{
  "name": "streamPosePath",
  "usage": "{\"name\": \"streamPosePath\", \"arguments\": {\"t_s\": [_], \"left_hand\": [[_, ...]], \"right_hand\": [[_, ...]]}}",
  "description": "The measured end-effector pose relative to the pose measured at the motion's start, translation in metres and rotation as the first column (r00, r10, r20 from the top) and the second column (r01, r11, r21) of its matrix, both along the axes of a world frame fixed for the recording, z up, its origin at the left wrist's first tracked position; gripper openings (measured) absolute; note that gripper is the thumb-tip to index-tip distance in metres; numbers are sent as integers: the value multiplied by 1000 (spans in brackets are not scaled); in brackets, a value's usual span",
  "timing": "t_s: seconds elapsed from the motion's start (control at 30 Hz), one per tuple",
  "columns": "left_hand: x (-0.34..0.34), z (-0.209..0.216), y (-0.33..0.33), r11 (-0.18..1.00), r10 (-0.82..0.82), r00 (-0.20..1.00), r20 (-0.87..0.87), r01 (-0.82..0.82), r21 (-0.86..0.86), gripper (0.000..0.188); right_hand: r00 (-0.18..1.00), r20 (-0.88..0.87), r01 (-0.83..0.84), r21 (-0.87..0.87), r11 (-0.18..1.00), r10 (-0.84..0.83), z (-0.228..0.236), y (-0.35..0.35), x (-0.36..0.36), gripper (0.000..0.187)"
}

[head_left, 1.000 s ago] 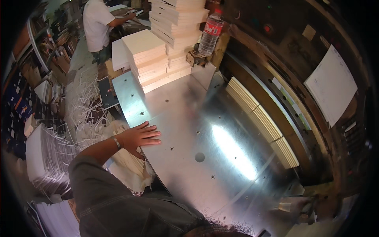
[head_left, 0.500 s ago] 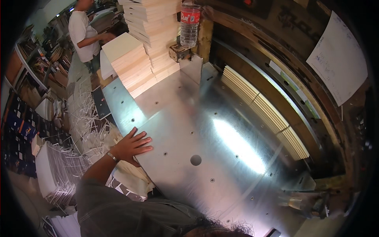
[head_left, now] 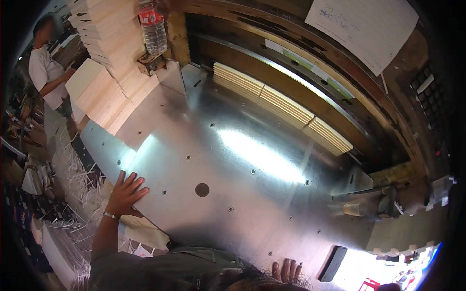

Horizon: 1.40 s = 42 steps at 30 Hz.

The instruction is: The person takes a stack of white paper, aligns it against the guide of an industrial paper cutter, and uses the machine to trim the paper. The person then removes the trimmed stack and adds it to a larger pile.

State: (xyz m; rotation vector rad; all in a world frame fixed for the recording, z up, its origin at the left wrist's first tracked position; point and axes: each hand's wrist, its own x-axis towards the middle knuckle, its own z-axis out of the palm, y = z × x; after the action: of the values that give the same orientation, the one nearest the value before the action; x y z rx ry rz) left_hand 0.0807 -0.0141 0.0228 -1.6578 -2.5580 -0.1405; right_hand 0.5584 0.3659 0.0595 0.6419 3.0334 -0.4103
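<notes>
My left hand (head_left: 127, 195) lies flat at the left edge of the metal table (head_left: 262, 196), fingers spread, holding nothing. A watch or metal band circles that wrist. At the bottom edge my right hand (head_left: 288, 270) shows only its fingers, stretched out on the metal near its front edge; the rest of the hand is hidden. Just right of those fingers sits a dark phone (head_left: 333, 263), apart from them. Along the table's back, rows of cream paper blocks (head_left: 284, 103) rest against the dark machine.
Tall stacks of cut paper (head_left: 104, 92) stand at the back left, beside a red-labelled plastic bottle (head_left: 153, 29) on a block. A person (head_left: 46, 72) stands beyond them. Paper trimmings (head_left: 68, 160) pile up left of the table. A written sheet (head_left: 364, 29) hangs top right.
The view has swung right, so the table's contents appear farther left. My right fingers have come into view at the bottom. My left hand stays spread on the table edge.
</notes>
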Motion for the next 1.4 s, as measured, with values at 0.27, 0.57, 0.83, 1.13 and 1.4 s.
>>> {"name": "streamPosePath", "arguments": {"t_s": [0.27,0.57,0.83,1.13,1.4], "left_hand": [[1,-2,1,1000,-10,1000,-11,10,8,109],[0,-2,-2,1000,-5,1000,-6,5,7,108],[-1,-2,-2,1000,-10,1000,4,10,15,108],[1,-3,-2,1000,-14,1000,3,13,25,107],[0,11,-3,999,-43,999,16,43,-9,108]], "right_hand": [[991,120,-72,82,994,62,-7,2,8,55],[999,19,-34,124,992,32,-10,0,7,55],[994,71,-92,208,974,79,-13,0,7,54],[988,-96,-84,304,949,118,-21,13,4,51],[992,50,-121,145,982,114,-15,4,14,39]]}}
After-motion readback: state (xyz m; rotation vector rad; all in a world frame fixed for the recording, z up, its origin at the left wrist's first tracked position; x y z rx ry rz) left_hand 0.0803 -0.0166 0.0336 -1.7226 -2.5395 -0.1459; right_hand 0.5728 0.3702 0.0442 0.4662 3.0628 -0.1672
